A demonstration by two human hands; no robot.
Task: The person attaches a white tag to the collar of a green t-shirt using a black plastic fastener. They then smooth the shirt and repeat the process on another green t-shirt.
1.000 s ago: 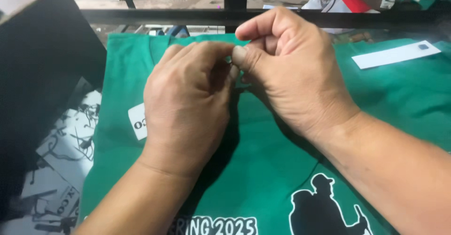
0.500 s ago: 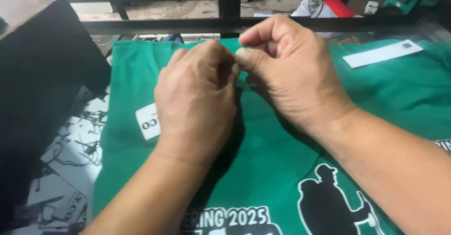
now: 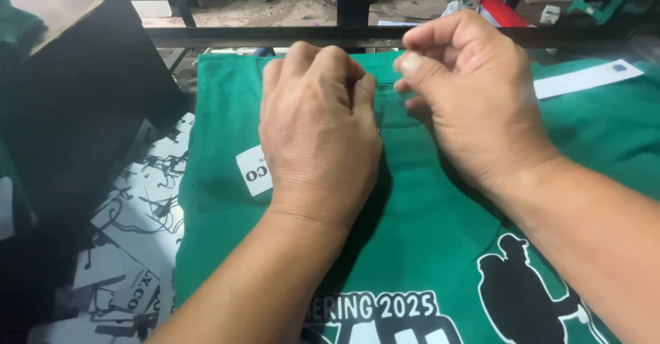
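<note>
Both hands' fingers [image 3: 323, 69] hiding green shirt [image 3: 426, 200] collar.

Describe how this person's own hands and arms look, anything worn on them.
Both are bare: the left hand and right hand wear no gloves, rings or watch, and both forearms show no sleeves. The right thumbnail is short and plain.

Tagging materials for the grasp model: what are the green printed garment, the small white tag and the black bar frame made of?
Green printed garment: soft matte knit fabric, probably cotton; it creases under the left hand and right hand.
Small white tag: flat, likely paper or card.
Black bar frame: rigid, straight-edged, apparently painted metal.
</note>
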